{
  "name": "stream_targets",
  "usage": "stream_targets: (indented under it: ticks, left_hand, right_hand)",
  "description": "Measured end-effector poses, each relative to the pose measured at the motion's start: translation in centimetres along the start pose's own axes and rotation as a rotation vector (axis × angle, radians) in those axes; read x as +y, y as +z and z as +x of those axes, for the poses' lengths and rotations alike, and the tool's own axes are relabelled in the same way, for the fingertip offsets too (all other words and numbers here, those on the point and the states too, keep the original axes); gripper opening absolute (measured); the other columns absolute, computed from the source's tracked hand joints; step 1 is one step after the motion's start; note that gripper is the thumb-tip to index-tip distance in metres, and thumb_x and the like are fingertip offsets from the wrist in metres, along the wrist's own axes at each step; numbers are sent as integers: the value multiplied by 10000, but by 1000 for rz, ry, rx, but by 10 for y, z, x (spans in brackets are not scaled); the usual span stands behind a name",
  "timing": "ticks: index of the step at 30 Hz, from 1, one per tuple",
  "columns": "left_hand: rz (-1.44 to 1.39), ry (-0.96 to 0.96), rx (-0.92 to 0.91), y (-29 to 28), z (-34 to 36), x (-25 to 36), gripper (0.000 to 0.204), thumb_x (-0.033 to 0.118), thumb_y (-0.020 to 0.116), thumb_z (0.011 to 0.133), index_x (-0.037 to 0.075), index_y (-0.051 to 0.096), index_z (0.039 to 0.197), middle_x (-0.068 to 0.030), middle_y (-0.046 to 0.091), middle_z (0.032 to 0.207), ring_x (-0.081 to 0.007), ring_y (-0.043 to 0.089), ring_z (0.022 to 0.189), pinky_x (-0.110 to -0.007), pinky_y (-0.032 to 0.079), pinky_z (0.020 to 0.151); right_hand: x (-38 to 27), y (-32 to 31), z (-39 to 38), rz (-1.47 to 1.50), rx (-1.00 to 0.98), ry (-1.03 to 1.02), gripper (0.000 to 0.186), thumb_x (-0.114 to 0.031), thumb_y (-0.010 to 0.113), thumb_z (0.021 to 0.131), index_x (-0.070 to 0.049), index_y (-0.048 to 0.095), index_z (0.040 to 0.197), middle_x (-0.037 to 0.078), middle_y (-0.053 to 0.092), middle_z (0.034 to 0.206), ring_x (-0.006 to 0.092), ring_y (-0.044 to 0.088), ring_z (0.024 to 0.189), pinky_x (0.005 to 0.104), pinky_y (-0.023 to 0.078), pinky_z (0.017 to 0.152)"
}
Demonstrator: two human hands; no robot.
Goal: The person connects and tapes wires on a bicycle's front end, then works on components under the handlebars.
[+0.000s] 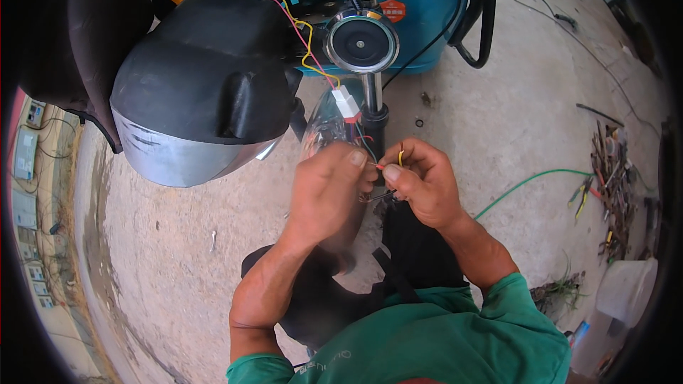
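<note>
At the centre, below a white connector [346, 104] with pink and yellow wires [307, 41], my left hand [329, 188] pinches a thin wire between thumb and fingers. My right hand [420, 181], close beside it, is closed on a red-tipped wire [378, 166], with a short yellow wire [401, 156] at its fingers. Both hands are in front of a dark fork tube [374, 125] below a round chrome-rimmed part [361, 43]. The wire ends are partly hidden by my fingers.
A black housing with silver band [192, 64] sits left, a blue scooter body [420, 28] behind. Scattered tools [608, 178], a green hose [526, 179] and a plastic bin [626, 288] lie right; a small wrench [213, 240] lies on the concrete. Panels [25, 171] line the left edge.
</note>
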State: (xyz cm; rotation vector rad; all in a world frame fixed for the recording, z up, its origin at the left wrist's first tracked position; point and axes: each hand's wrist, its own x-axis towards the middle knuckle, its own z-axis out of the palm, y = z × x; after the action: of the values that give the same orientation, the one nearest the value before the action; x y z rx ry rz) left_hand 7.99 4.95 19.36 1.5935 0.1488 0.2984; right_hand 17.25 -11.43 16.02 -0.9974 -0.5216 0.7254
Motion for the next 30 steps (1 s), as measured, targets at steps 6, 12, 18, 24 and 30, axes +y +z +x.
stream_targets:
  ticks: [6, 12, 18, 24, 30]
  left_hand:
    - [238, 198, 95, 0, 0, -1, 178, 87, 666, 930, -30, 679, 1063, -139, 686, 950, -196, 661, 819, -315, 527, 745]
    - [427, 356, 119, 3, 1, 3, 234, 34, 731, 835, -33, 687, 1054, -170, 680, 970, -301, 659, 853, -348, 525, 762]
    - [629, 499, 69, 1, 3, 5, 228, 18, 723, 827, -27, 693, 1049, -162, 683, 963, -325, 653, 844, -382, 533, 750]
    - [545, 471, 37, 2, 4, 2, 142, 9, 679, 855, -23, 696, 992, -153, 672, 901, -322, 641, 800, -393, 521, 710]
    - [492, 412, -29, -4, 4, -2, 133, 88, 649, 944, -41, 677, 943, -122, 658, 883, -203, 615, 767, -309, 492, 703]
  right_hand:
    - [8, 8, 3, 29, 138, -116, 128, -110, 661, 936, -20, 623, 1020, -9, 597, 797, 33, 503, 636, 189, 399, 560]
    - [10, 4, -1, -69, 30, -176, 131, 8, 610, 940, 35, 652, 1060, 38, 614, 996, 76, 577, 898, 245, 463, 775]
    - [10, 10, 0, -57, 51, -187, 129, -47, 643, 935, 29, 629, 1039, 29, 614, 899, 53, 539, 691, 204, 413, 575]
    - [17, 9, -8, 91, 100, -49, 175, -12, 687, 919, 7, 578, 1056, 35, 647, 925, 59, 596, 757, 230, 504, 657]
    - [17, 10, -9, 138, 116, -23, 170, -23, 694, 917, 3, 574, 1035, 50, 647, 927, 78, 610, 766, 239, 512, 663]
